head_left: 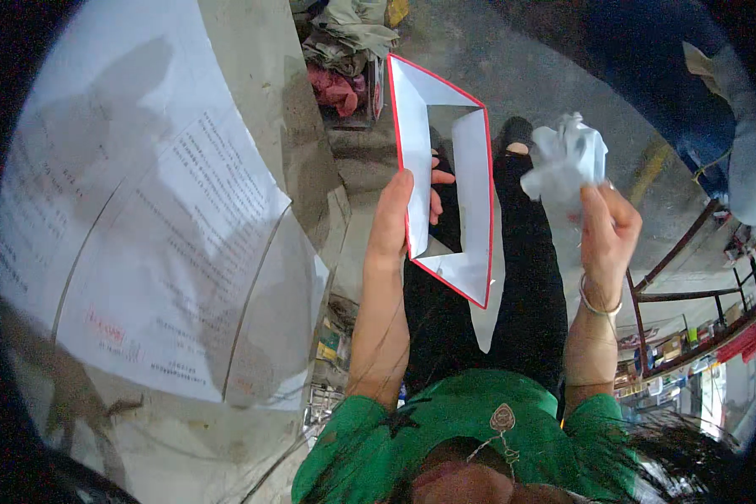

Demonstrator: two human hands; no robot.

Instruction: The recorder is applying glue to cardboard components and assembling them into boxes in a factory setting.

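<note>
My left hand (pixel 392 214) grips the left wall of a four-sided carton (pixel 472 176), thumb outside and fingers inside. The carton has white inner walls and thin red edges. Both its ends are open, so my fingers, dark trousers and the floor show through it. Off to the right, my right hand (pixel 611 227) pinches the lower end of a crumpled white wad (pixel 567 160). Whether this wad is paper or cloth I cannot tell. The two hands are well apart, and the wad does not touch the carton.
Large printed sheets (pixel 143 244) hang on a pale surface at the left. Beyond the carton lies a heap of cloth (pixel 350 38), with reddish material (pixel 336 91) beside it. A metal-framed rack (pixel 689 296) stands at the right. Dark blue material (pixel 647 67) lies at the upper right.
</note>
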